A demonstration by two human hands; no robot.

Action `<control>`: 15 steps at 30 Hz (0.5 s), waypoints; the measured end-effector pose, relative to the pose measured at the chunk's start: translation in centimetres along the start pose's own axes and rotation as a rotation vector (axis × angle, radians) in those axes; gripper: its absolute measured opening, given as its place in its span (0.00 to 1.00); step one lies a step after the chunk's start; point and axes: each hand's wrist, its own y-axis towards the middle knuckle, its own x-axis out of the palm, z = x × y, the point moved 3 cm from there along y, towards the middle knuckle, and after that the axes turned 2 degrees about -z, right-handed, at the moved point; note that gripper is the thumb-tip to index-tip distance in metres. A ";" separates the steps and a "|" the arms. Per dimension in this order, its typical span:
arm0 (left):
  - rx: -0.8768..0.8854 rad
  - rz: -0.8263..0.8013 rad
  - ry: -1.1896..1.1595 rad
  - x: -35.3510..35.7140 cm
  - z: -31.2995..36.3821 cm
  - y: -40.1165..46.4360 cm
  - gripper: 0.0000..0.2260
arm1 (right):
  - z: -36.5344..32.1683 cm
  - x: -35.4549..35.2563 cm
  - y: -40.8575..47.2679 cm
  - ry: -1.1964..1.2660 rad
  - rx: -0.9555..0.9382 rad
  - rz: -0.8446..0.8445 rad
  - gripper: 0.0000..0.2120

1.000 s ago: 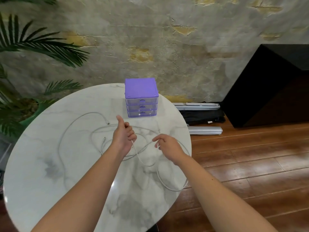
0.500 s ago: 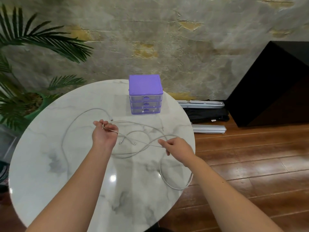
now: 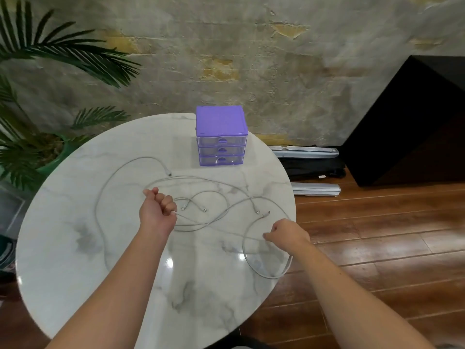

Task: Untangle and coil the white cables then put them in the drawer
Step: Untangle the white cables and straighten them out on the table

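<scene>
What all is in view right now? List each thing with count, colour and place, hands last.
white cables: several, exact count unclear, white, tangled in loops across the middle of the table, one loop hanging past its right edge
drawer unit: one, purple top and frame with three clear drawers, all shut, at the far side of the table
table: one, round, white marble
palm plant: one, green, in a green pot, left of the table
black cabinet: one, on the floor at right
grey bars: two, on the wood floor by the wall, with a black bag between them
left hand: closed on a cable
right hand: closed on a cable, near the table's right edge
</scene>
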 end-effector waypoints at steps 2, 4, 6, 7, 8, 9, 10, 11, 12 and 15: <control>-0.016 -0.023 0.044 -0.5 -0.4 -0.3 0.14 | 0.0 0.7 -0.1 -0.027 -0.014 -0.062 0.13; -0.024 -0.051 0.083 -0.7 -0.5 -0.3 0.12 | -0.4 1.8 -0.2 0.028 -0.021 -0.086 0.16; -0.040 -0.080 0.086 -0.8 -0.8 -0.3 0.10 | -0.6 2.7 -0.3 0.090 -0.016 -0.070 0.20; -0.047 -0.086 0.087 -0.7 -0.9 -0.4 0.10 | -0.5 3.1 -0.3 0.111 -0.010 -0.055 0.21; -0.054 -0.087 0.088 -0.7 -1.1 -0.4 0.10 | -0.4 3.4 -0.5 0.122 -0.001 -0.045 0.20; -0.062 -0.086 0.087 -0.6 -1.3 -0.5 0.10 | -0.2 3.8 -0.4 0.136 0.008 -0.035 0.18; -0.071 -0.088 0.085 -0.5 -1.6 -0.6 0.10 | 0.1 4.1 -0.3 0.169 0.015 -0.022 0.15; -0.079 -0.093 0.088 -0.3 -1.8 -0.8 0.10 | 0.3 4.3 -0.2 0.217 0.024 -0.006 0.12; -0.087 -0.103 0.101 -0.2 -1.8 -1.0 0.11 | 0.5 4.5 0.0 0.264 0.038 0.014 0.09; -0.132 -0.165 0.175 0.0 -1.6 -1.4 0.11 | 0.3 4.3 0.1 0.390 0.071 0.067 0.12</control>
